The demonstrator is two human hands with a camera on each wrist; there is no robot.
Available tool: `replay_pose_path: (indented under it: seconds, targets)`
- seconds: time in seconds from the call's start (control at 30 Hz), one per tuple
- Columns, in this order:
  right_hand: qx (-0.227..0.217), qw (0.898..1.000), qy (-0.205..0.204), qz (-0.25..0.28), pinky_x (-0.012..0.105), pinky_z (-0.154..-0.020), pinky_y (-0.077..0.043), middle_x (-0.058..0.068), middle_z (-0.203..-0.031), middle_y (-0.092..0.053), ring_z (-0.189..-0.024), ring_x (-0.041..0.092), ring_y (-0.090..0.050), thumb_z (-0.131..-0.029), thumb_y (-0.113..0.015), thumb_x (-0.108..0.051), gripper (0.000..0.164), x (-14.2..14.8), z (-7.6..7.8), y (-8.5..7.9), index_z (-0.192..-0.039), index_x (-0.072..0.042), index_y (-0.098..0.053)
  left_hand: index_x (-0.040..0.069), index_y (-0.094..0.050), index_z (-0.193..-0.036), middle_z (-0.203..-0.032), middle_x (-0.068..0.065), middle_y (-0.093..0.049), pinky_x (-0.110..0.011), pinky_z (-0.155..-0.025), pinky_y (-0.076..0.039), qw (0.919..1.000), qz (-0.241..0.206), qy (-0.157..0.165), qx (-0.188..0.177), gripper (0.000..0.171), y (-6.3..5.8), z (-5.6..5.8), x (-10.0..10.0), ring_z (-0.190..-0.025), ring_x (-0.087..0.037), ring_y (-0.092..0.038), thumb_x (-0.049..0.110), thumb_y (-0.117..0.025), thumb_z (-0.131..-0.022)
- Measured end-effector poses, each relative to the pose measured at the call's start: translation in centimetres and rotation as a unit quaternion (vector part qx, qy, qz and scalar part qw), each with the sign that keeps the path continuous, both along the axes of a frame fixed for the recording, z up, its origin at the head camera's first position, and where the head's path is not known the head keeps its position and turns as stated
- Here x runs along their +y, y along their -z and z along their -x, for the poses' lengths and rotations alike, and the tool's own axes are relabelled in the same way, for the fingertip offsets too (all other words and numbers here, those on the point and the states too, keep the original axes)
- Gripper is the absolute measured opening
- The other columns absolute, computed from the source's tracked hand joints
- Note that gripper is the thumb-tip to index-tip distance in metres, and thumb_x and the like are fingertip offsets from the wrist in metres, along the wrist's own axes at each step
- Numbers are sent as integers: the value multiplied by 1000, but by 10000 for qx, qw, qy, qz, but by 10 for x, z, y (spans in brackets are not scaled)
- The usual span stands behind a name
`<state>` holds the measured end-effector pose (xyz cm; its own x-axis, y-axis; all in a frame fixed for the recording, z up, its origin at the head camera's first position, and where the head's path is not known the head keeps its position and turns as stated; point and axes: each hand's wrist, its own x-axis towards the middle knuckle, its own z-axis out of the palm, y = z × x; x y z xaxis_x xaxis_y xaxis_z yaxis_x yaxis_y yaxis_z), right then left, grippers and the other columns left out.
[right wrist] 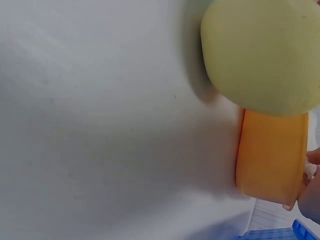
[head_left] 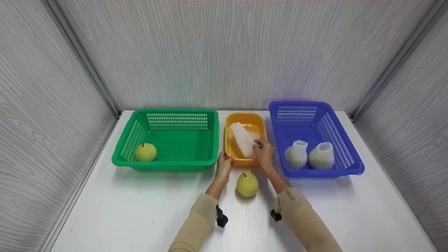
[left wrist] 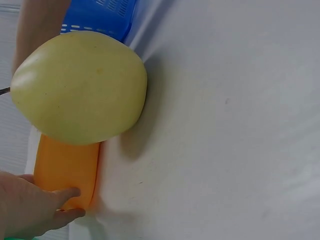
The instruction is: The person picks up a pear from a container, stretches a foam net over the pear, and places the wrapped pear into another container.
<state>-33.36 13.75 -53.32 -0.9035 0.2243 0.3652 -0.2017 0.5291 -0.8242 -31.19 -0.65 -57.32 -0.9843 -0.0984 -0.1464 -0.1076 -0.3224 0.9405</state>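
Note:
An orange plastic tray (head_left: 261, 119) stands between the two baskets. My left hand (head_left: 224, 166) grips its near left corner; in the left wrist view, fingers (left wrist: 69, 216) lie against the outer wall. Over the tray's right side, my right hand (head_left: 265, 152) pinches the lower end of a white foam net sleeve (head_left: 241, 138), which lies slanted inside the tray. More white foam shows beneath it. Just in front of the tray, between my forearms, a bare yellow-green pear (head_left: 247, 184) sits on the table with its stem up, large in both wrist views.
To the left stands a green basket (head_left: 168, 163) with one bare pear (head_left: 146, 152) in its near left corner. On the right, a blue basket (head_left: 322, 172) holds two pears in foam nets (head_left: 296, 155). Panel walls enclose the white table (head_left: 140, 210) at the back and sides.

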Motion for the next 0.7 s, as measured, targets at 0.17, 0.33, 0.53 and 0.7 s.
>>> replay_pose_path:
  seconds: [0.17,0.33,0.53,0.7]
  targets:
    - [-126,9958,90,906,26,-60,-46,15,-90,-65,-72,24,-60,-81,-64,-1,17,2,-8,-7,-97,4,-68,-12,-16,-139,-141,-30,-23,-43,-100,-31,9993,-100,166,-318,52,-42,-22,-2,-127,-38,-28,-7,-38,-93]
    - [-117,9844,-52,1752,27,-65,-50,17,-93,-64,-76,27,-61,-84,-64,-2,19,4,-20,-15,-101,5,-66,-7,-18,-140,-141,-25,-27,-40,-99,-33,9998,-7,59,-204,51,-30,-18,0,-126,-33,-33,-4,-40,-94]
    - [-11,9719,-321,2331,35,-68,-51,23,-96,-61,-79,31,-61,-84,-64,-2,24,4,-37,-21,-105,10,-62,0,-22,-141,-137,-17,-35,-33,-93,-39,9999,45,-25,120,52,61,33,4,-119,-23,-42,7,-46,-96]
    - [-68,9663,-316,2555,26,-66,-51,20,-95,-61,-75,20,-61,-84,-64,-2,24,4,-54,-22,-104,10,-62,-2,-21,-141,-135,-17,-36,-28,-88,-42,9996,188,-207,58,52,82,44,8,-114,-20,-44,6,-45,-95]
